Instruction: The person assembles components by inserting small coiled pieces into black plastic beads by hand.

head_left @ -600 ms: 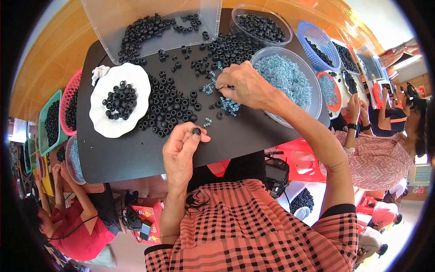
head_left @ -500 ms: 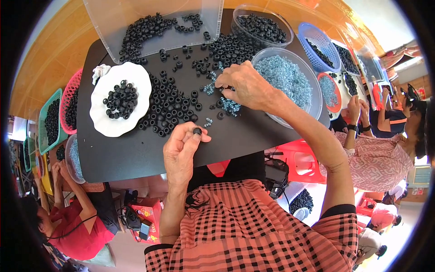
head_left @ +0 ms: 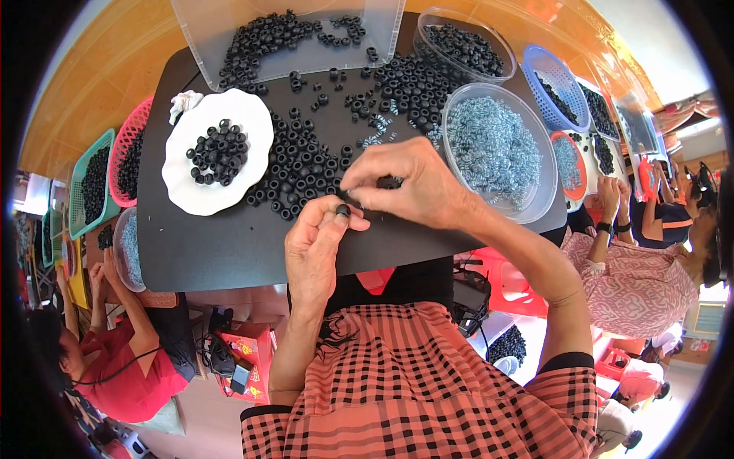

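Observation:
Between the thumb and forefinger of my left hand (head_left: pixel 313 249) is a small round black plastic cap (head_left: pixel 342 209), hollow end not visible. Just above and right of it, my right hand (head_left: pixel 409 183) is closed, thumb and fingers drawn together, its tips almost at the cap. Whatever sits in those fingertips is too small to make out. Loose black ring-shaped pieces (head_left: pixel 302 164) spread over the table beyond my left hand. Small blue-silver springs (head_left: pixel 375 138) lie scattered beyond my right hand.
A white scalloped plate (head_left: pixel 180 183) of black pieces stands left on the dark table (head_left: pixel 229 256). To the right is a clear tub (head_left: pixel 544 187) of springs. Behind are a clear bin (head_left: pixel 289 73) and a round tub (head_left: pixel 501 69) of black pieces. Co-workers sit at both sides.
My right hand has come from the scattered springs toward me and left, closing in on my left hand. My left hand still holds the cap. The whole view has shifted slightly.

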Action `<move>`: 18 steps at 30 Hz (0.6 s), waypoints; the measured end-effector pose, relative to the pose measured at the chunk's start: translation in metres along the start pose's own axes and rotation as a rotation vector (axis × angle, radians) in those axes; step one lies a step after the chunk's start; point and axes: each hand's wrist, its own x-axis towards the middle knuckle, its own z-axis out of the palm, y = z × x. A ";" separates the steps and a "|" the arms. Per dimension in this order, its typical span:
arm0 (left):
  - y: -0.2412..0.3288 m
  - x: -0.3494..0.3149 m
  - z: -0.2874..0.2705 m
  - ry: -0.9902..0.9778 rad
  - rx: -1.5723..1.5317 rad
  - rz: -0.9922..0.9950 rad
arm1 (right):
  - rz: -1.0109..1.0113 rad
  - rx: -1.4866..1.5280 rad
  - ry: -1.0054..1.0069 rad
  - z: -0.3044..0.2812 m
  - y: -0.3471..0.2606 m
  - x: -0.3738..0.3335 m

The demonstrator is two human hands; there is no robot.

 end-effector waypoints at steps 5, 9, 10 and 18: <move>0.001 -0.001 -0.002 -0.010 -0.008 -0.011 | -0.030 0.042 0.027 0.016 -0.003 -0.006; 0.000 0.000 -0.003 0.001 -0.045 -0.019 | -0.049 0.035 0.076 0.019 -0.002 -0.011; 0.001 -0.001 -0.002 0.005 -0.046 -0.026 | -0.060 0.028 0.085 0.020 -0.003 -0.012; 0.001 0.001 0.000 -0.001 -0.046 -0.007 | -0.044 0.092 0.147 0.027 -0.002 -0.017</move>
